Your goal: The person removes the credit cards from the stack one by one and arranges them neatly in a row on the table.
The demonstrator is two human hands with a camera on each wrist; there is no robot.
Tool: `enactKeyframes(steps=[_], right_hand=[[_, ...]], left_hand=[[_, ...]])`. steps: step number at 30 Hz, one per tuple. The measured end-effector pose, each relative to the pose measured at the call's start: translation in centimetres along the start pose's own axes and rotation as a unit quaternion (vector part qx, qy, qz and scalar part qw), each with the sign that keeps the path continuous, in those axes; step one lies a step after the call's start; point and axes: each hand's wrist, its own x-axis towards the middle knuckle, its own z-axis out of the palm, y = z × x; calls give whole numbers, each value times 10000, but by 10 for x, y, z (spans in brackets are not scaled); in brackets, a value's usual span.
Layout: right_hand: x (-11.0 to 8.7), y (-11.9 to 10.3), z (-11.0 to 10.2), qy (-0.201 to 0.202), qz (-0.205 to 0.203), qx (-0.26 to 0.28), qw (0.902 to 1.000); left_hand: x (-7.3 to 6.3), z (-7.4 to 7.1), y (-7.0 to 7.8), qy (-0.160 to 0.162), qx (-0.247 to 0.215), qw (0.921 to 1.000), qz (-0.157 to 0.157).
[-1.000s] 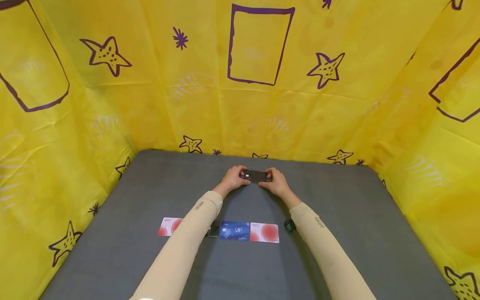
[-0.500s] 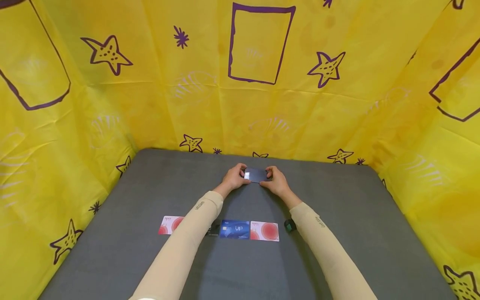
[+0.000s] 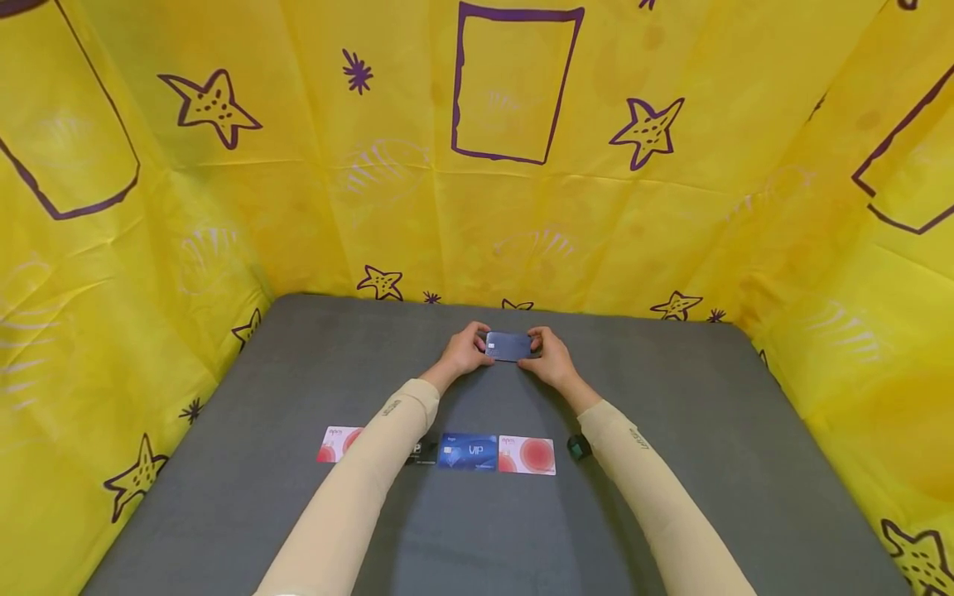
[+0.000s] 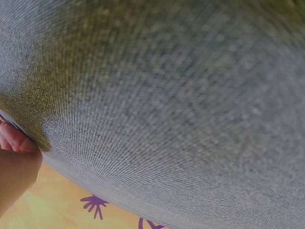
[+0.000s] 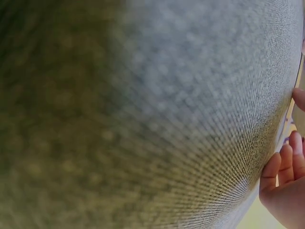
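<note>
Nearest, the two pale sleeves [image 3: 659, 501] reach over the grey table [image 3: 462, 530], the left one partly covering a row of cards: a red-and-white card [image 3: 339, 444], a black card [image 3: 425, 452], a blue VIP card [image 3: 468, 452] and another red-and-white card [image 3: 527, 455]. Beyond the row, the left hand [image 3: 464, 351] and right hand [image 3: 551, 358] pinch opposite ends of the held card [image 3: 509, 347], thumbs at its near edge; whether it touches the table I cannot tell. To handle it well, keep both pinches light and even, so it neither bows nor slips, and turn both wrists together. Compared with half a second ago, the hands sit nearly the same, but the white glare has left the card's face and its chip shows. Yellow cloth [image 3: 313, 232] hangs behind.
</note>
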Motion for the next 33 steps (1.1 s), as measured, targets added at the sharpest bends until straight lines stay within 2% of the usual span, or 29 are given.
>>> enactKeyframes(steps=[3,4,7,10,12,17,33], right_hand=[[-2,0,0,15,-50,6,10000],[-2,0,0,19,-68,-7,10000],[-4,-1,0,28,-103,-10,9999],[-5,-2,0,23,-134,-1,9999],[-6,-2,0,30,-168,-6,9999],[-9,-2,-2,19,-244,3,9997],[-23,-2,-4,-118,-316,53,9994]], left_hand=[[1,-2,-3,-41,-147,9998,141],[0,-2,-5,-2,-181,9993,327],[-1,-3,-7,-9,-223,9986,488],[-5,-5,-6,-5,-230,9983,539],[-7,-5,-4,-29,-150,9990,414],[-11,-6,-1,-11,75,9987,504],[-26,-7,-2,-161,204,9971,709]])
